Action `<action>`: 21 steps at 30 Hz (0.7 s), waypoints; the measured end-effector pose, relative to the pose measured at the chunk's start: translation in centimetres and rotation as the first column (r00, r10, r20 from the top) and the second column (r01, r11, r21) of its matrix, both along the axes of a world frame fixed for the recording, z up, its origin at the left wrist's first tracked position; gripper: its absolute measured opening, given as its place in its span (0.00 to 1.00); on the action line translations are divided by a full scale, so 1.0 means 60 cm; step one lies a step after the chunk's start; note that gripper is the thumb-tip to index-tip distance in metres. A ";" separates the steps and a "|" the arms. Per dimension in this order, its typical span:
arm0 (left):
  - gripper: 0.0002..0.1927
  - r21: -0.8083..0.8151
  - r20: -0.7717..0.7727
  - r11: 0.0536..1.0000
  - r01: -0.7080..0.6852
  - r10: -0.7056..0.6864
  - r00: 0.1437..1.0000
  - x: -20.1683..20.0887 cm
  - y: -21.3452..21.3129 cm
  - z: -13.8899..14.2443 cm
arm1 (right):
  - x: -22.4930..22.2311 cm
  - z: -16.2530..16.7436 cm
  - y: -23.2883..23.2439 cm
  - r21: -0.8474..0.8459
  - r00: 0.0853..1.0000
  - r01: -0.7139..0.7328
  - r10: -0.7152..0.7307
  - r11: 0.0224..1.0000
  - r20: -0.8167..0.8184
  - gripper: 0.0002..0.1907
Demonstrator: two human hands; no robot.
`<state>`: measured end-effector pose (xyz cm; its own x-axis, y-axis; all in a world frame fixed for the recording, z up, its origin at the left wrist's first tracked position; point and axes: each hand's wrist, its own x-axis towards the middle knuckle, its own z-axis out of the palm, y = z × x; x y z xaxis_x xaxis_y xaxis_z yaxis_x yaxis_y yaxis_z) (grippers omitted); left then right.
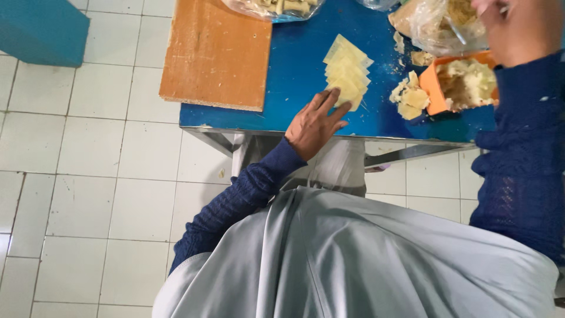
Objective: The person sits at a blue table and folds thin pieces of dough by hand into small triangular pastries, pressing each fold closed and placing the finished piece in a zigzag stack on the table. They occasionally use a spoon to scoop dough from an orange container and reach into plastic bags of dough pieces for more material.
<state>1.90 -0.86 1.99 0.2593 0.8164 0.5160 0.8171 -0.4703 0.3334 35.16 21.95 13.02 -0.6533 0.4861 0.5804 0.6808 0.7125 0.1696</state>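
Two hands: left hand [315,125] on pale squares [347,70], right hand [521,26] half cropped.

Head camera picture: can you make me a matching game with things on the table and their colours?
Things:
1. table top
2. wooden board
3. stack of thin square sheets
4. small tub of crumbly filling

Colours:
A. pale yellow
B. orange
C. blue
D. light brown

Pairs: 1-C, 2-D, 3-A, 4-B. The left hand touches the sheets.
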 end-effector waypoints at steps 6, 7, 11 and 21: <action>0.24 0.013 -0.014 1.000 -0.015 0.015 1.000 0.001 0.003 -0.002 | -0.023 -0.064 -0.005 0.019 0.974 0.219 -0.219 0.976 0.063 0.07; 0.24 0.016 -0.016 1.000 -0.016 0.017 1.000 0.001 0.003 -0.002 | -0.028 -0.077 0.001 0.000 0.968 0.242 -0.242 0.970 0.061 0.08; 0.24 0.014 -0.010 1.000 -0.012 0.012 1.000 -0.001 0.002 -0.003 | -0.014 -0.099 0.034 -0.086 0.971 0.238 -0.240 0.967 -0.010 0.06; 0.22 0.004 -0.010 1.000 -0.022 0.022 1.000 0.000 0.004 -0.010 | -0.054 -0.097 0.056 0.151 0.926 0.378 -0.377 0.913 -0.035 0.10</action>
<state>1.90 -0.60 1.40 0.2462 0.8201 0.5165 0.8309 -0.4530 0.3232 31.90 25.30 7.21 -0.4356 0.6014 0.6698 0.8951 0.3682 0.2515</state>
